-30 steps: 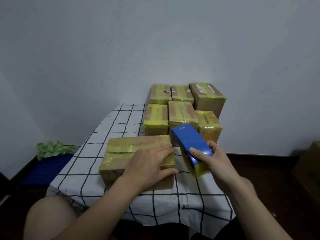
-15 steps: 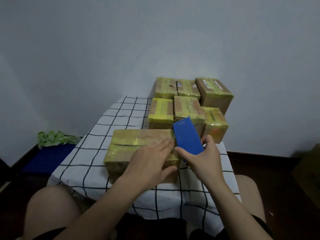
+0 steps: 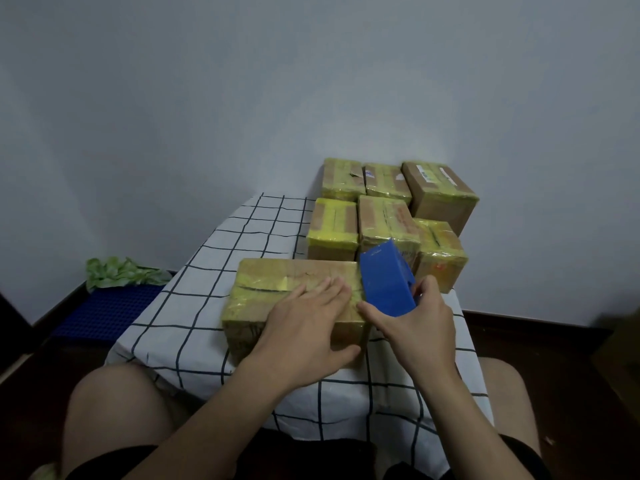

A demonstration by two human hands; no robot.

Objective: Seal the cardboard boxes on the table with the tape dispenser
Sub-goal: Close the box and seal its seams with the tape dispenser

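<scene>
A cardboard box [image 3: 263, 292] wrapped in yellowish tape lies near the front of the table [image 3: 207, 258], which has a white cloth with a black grid. My left hand [image 3: 308, 327] rests flat on its right half, fingers spread over the top, thumb down the near side. My right hand [image 3: 415, 323] grips a blue tape dispenser [image 3: 384, 282] and holds it against the box's right end. The roll of tape is hidden behind the dispenser's blue cover.
Several taped boxes [image 3: 388, 220] are packed together at the table's far right, against the grey wall. A blue crate [image 3: 104, 310] with green leaves [image 3: 117, 271] on it stands on the floor at left. My knees show below the table's front edge.
My right hand has brought the dispenser from the right, off the box, onto the box's right end. My left hand stays on the box. The camera has shifted a little.
</scene>
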